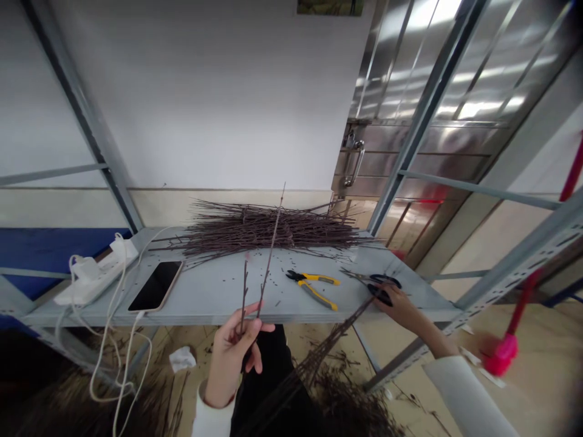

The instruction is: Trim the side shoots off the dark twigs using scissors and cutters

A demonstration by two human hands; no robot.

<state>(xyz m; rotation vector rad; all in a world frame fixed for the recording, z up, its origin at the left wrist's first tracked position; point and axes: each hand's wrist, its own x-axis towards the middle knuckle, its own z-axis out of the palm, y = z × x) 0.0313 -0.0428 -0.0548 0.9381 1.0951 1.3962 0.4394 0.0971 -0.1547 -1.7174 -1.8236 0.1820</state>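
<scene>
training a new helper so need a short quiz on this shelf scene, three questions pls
1. What does the left hand hold upright?
A) a screwdriver
B) thin twigs
C) a paper cup

2. True or false: the yellow-handled pliers lie on the metal shelf between the smartphone and the black-handled scissors.

3. Which hand is nearest those scissors?

Key:
1. B
2. True
3. The right hand
</scene>
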